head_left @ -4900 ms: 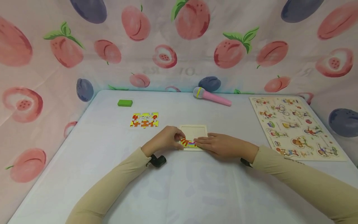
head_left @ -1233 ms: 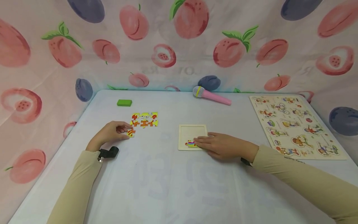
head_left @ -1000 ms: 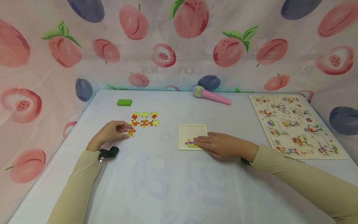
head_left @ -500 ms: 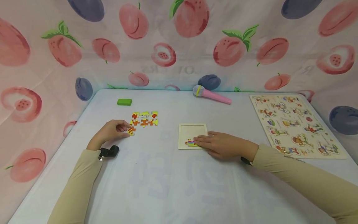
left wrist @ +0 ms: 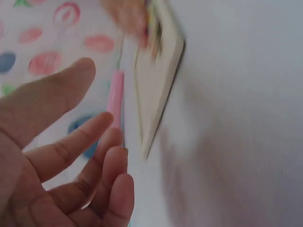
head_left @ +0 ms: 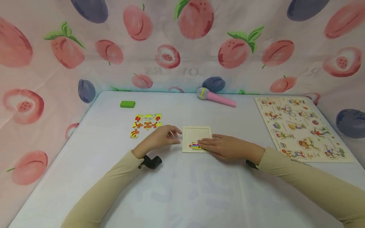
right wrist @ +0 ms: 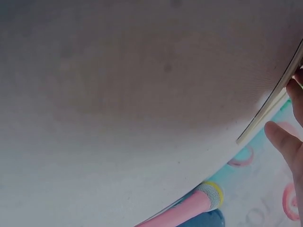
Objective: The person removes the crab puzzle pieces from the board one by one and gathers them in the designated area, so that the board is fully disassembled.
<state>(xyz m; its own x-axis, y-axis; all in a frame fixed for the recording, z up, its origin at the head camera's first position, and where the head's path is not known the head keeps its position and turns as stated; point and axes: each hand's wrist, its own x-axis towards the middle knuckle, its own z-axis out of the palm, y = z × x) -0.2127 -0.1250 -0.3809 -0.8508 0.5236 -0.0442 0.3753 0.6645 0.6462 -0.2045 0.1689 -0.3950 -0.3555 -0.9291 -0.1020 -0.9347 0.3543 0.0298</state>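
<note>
My left hand (head_left: 162, 136) hovers just left of a small wooden puzzle tray (head_left: 195, 133), its fingers loosely bent. Nothing lies between thumb and fingers in the left wrist view, where the tray shows past the fingertips. My right hand (head_left: 226, 147) rests flat with straight fingers over the tray's lower right part. Beside those fingertips a rainbow-striped jigsaw piece (head_left: 195, 146) is inside the tray; whatever is under the hand is hidden. To the left, several yellow and red jigsaw pieces (head_left: 147, 122) lie in rows, with an orange-patterned piece (head_left: 134, 133) at their lower left.
A green block (head_left: 127, 104) lies at the back left. Along the back edge is a pink toy microphone (head_left: 216, 97). A large picture board (head_left: 302, 129) with cartoon figures occupies the right side of the white-covered table. Fruit-print cloth (head_left: 168, 57) hangs behind.
My left hand carried the orange-patterned piece from the tray to the lower left of the laid-out pieces, released it there, then came back right to the tray. The right hand stayed put.
</note>
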